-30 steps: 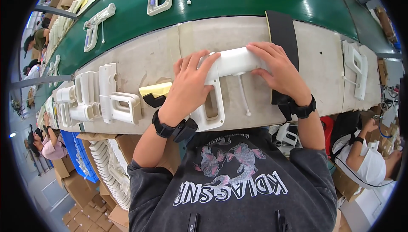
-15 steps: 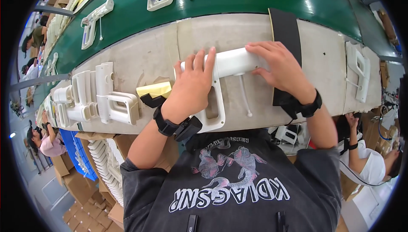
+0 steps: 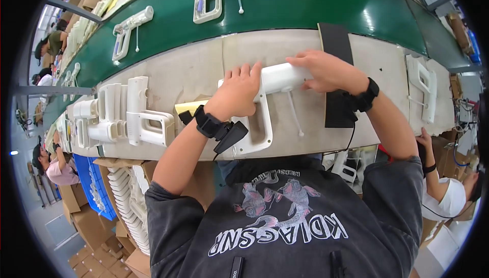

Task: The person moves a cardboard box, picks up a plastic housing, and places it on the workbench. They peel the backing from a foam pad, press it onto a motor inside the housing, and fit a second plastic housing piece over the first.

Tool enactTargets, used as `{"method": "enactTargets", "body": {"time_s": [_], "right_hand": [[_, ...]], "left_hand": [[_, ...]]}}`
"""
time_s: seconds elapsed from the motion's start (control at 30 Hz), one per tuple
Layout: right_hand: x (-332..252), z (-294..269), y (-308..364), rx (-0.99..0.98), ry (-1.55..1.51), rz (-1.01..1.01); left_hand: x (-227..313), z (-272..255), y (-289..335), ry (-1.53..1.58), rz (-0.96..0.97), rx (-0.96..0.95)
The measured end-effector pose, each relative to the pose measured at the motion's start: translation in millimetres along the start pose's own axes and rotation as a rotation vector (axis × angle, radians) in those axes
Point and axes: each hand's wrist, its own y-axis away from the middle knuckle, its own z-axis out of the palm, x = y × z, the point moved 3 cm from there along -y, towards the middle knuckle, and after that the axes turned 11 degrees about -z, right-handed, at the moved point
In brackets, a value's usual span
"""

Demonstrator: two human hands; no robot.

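A white gun-shaped plastic housing point(image 3: 277, 78) with a looped handle lies on the pale work surface in front of me. My left hand point(image 3: 234, 94) is closed over its left end, palm down, with the fingers close together. My right hand point(image 3: 328, 71) grips the right end of the barrel, fingers over the top and thumb on the near side. A thin white rod point(image 3: 295, 115) with a ball tip sticks out from below the barrel toward me. Beside my left wrist sits a yellow block point(image 3: 189, 107), partly covered by the wristband gear.
Several white housing shells point(image 3: 150, 125) stand in a row at the left. A black strip point(image 3: 338, 48) crosses the surface at right, and another housing point(image 3: 427, 87) lies beyond it. Similar open units point(image 3: 209, 3) rest on the green belt point(image 3: 300, 3). Co-workers sit at both sides.
My left fingers, spread before, are drawn closer together and more bent over the housing. My right hand has shifted slightly left and up, still on the barrel end. The whole view has tilted a little.
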Motion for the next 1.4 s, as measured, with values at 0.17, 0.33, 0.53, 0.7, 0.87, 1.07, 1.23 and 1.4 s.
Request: {"method": "enactTargets", "body": {"time_s": [0.17, 0.33, 0.53, 0.7, 0.87, 1.07, 1.23, 1.4], "right_hand": [[6.6, 7.6, 7.9, 0.089, -0.026, -0.112], [-4.3, -9.3, 47.4, 0.145, -0.238, -0.041], [-58.4, 10.6, 105.9, 0.708, -0.920, -0.057], [-74.6, 24.9, 137.9, 0.824, -0.765, -0.052], [-67.6, 35.1, 157.4, 0.883, -0.733, -0.007], [25.0, 56.0, 230.1, 1.207, -0.885, 0.378], [121.8, 86.0, 358.4, 1.719, -0.950, 0.585], [177.5, 87.9, 498.2, 2.128, -1.029, 0.394]], "left_hand": [[2.7, -2.3, -7.9, -0.039, -0.060, 0.038], [36.9, -35.6, 29.8, 0.012, 0.001, 0.310], [87.7, -56.0, 79.2, 0.014, 0.052, 0.442], [104.7, -50.8, 91.5, 0.106, 0.150, 0.300], [115.5, -40.5, 74.0, 0.062, 0.257, 0.199], [81.7, -42.6, -24.4, 0.358, 0.376, 0.309], [-60.2, -64.7, -97.4, 0.412, -0.109, 0.492], [-144.0, -61.1, -169.4, 0.304, -0.499, 0.482]]}}
